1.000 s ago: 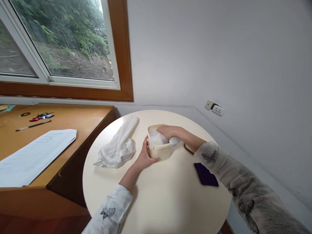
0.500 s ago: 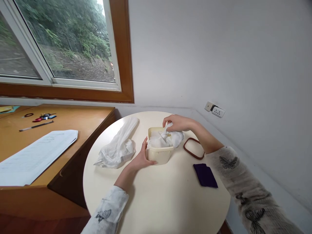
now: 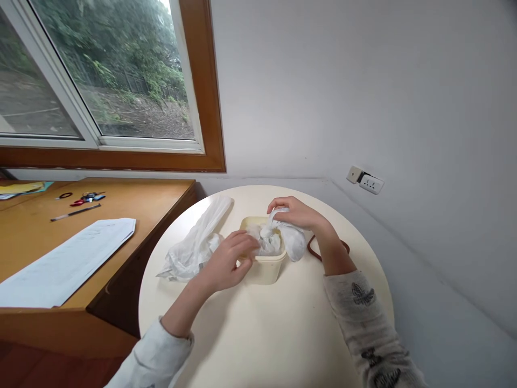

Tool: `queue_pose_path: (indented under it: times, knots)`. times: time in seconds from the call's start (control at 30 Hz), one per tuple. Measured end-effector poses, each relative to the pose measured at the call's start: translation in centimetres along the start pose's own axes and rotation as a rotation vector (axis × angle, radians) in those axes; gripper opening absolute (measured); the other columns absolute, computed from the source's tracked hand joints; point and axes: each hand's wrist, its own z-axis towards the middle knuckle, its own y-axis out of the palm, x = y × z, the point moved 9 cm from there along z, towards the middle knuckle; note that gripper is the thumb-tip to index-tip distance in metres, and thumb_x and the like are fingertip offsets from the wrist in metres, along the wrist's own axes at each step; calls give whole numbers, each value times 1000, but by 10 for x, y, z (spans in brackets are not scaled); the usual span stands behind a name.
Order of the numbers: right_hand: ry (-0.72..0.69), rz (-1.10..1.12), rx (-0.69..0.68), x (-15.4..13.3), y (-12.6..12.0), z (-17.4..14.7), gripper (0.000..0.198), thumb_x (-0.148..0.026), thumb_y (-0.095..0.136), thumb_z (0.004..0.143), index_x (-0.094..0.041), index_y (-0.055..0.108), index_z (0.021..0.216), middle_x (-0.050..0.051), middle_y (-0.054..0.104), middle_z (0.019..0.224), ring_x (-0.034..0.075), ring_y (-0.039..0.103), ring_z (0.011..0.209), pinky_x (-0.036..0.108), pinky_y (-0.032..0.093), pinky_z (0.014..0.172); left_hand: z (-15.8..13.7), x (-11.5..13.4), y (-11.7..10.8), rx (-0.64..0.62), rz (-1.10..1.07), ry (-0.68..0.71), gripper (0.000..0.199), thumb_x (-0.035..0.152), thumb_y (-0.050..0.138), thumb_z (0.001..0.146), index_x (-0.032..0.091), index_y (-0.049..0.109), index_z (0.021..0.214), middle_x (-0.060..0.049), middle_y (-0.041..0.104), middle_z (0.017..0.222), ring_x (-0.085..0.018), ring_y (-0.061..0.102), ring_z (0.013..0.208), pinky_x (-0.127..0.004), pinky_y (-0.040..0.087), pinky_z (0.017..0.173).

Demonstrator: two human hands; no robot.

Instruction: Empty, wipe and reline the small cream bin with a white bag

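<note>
Head view: right fingers [image 3: 278, 201] pinch crumpled plastic [image 3: 294, 242], left fingers [image 3: 241, 245] parted beside boxy tub [image 3: 263, 272].

At the centre, the bare right hand [image 3: 294, 213] grasps a twisted white plastic bag [image 3: 293, 243] at the right rim of a cream rectangular tub [image 3: 262, 272]; the bare left hand [image 3: 232, 258], fingers loosely curved, is by its left side. Left of centre lies 1 crumpled translucent white bag [image 3: 183, 256]. A brown-framed sliding window [image 3: 212, 97] fills the upper left.
</note>
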Motion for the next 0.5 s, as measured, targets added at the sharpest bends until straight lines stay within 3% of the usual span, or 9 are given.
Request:
queue_pose_path:
  times: [0.17,0.33,0.43,0.5]
  knots:
    - [4,199,44,1,1,-1,19,-22,50,67,-20,60,82,-2,58,80,11,51,64,21,38,56,17,6,15,-326,104,-68,35,22,27,90,19,56,72,-4,59,71,-19,53,72,-35,40,78]
    - [8,367,124,11,0,3,15,-19,51,64,-20,59,77,-4,55,71,9,49,56,21,37,53,31,2,22,-537,90,-161,38,30,28,90,19,44,57,-2,52,61,-17,48,63,-30,36,64]
    - [27,478,168,22,0,5,15,-19,52,64,-20,58,78,-4,52,68,8,46,53,21,35,50,39,-8,19,-562,32,-258,31,31,35,86,19,46,60,0,50,60,-14,43,54,-26,31,53]
    - [28,573,197,28,0,7,14,-19,53,65,-20,57,78,-5,50,64,7,43,51,20,34,48,50,-17,9,-439,13,-325,25,32,37,85,20,48,65,1,51,62,-13,43,54,-26,31,52]
